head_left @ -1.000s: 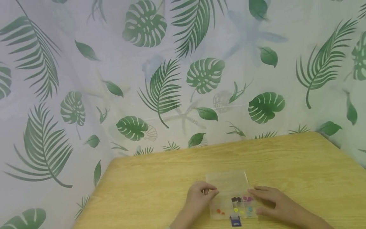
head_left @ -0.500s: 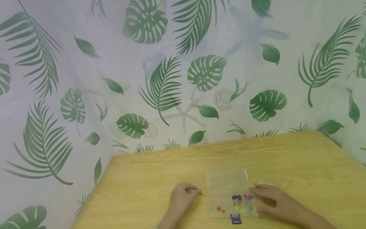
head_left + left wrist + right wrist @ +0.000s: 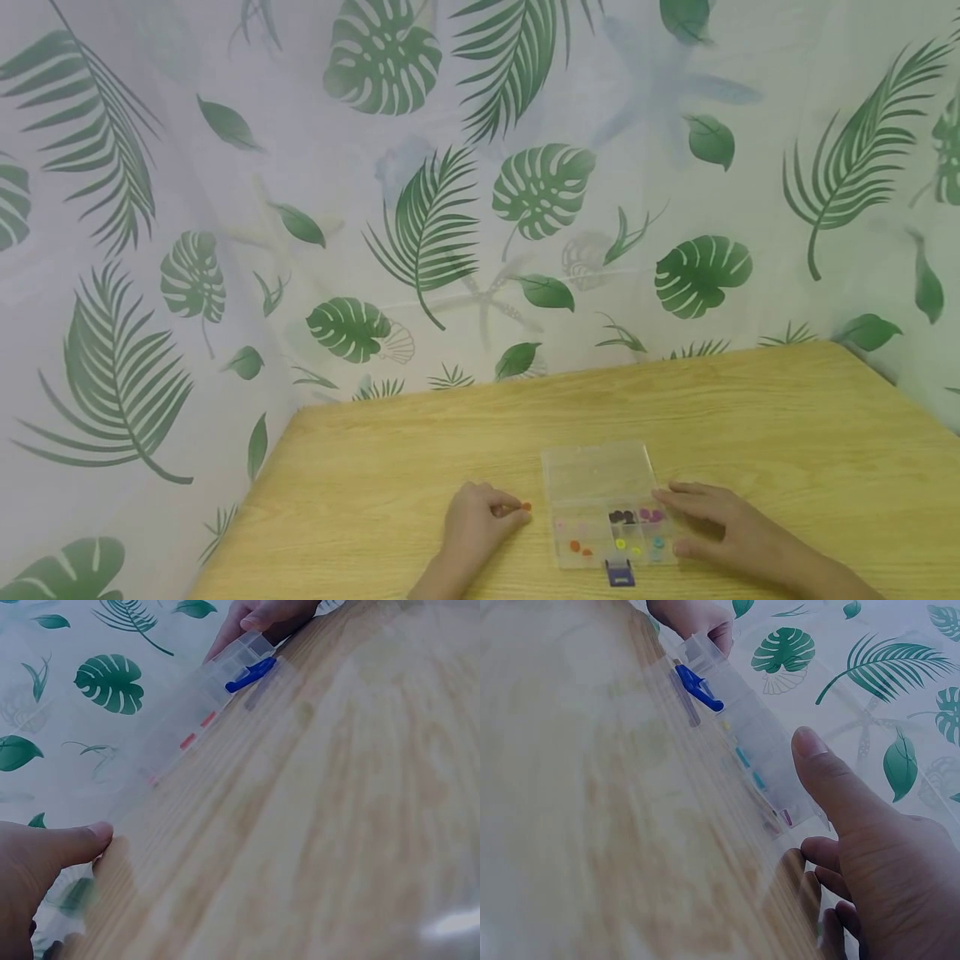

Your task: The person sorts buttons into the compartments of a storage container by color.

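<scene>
My left hand is over the table to the left of the clear plastic compartment box. Its thumb and index finger pinch a small orange disc, which the left wrist view does not show. The box lies with its lid folded back. My right hand is at the box's right side, its index fingertip touching near the hinge and its thumb by the front compartment. In the right wrist view, the thumb is extended and the other fingers are loosely bent.
Inside the box are orange discs, dark pieces, purple pieces, yellow pieces and blue pieces. A blue latch hangs at its front edge. Beyond the wooden table is a leaf-patterned curtain.
My left hand has moved left from above the box, out to the bare wood, with the orange disc at its fingertips. Its thumb has lowered slightly, showing more of the disc. My right hand stays put.
</scene>
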Demonstrator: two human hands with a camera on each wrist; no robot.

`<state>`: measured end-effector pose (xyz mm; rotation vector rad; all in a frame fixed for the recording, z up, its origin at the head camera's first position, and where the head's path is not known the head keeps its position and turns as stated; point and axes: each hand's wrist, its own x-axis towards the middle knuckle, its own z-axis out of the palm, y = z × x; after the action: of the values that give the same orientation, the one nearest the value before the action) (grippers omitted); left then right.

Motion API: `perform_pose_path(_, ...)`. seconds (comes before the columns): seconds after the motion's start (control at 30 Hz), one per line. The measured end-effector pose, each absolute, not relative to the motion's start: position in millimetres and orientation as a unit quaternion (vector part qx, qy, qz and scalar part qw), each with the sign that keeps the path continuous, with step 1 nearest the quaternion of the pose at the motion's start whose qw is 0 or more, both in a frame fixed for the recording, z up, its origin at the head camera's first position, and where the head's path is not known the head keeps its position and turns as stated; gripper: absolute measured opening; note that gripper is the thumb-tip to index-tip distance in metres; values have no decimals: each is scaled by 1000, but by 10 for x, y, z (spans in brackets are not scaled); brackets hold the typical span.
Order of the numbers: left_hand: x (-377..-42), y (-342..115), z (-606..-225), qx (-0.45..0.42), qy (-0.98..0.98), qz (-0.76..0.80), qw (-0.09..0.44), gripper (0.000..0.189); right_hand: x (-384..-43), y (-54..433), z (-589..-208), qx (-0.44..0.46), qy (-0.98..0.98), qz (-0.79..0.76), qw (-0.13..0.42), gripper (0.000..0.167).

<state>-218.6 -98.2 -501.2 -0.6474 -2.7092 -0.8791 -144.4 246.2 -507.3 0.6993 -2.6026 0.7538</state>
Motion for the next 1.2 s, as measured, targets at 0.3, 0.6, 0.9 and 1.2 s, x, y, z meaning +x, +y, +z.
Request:
perform_pose_path(0.3,-2205,-955,-5018,-254,-916,-291,109,18,-1452,2459,-5072,258,-911,261,187,56)
perform_pose_path(0.6,-2218,-957,-5052,-260,-912,-298,107,14,-1480,2469,-5107,264,-908,263,190,57)
perform_pose_path(0.9,-2227,-944,-5045,-234,-903,-353,69,12,-1474,2459,-5087,273,-904,256,206,58)
perform_pose_path(1.2,-2222,-969,-5028,-221,-901,-367,62,14,-1459,2453,-5064,259,-914,257,178,53)
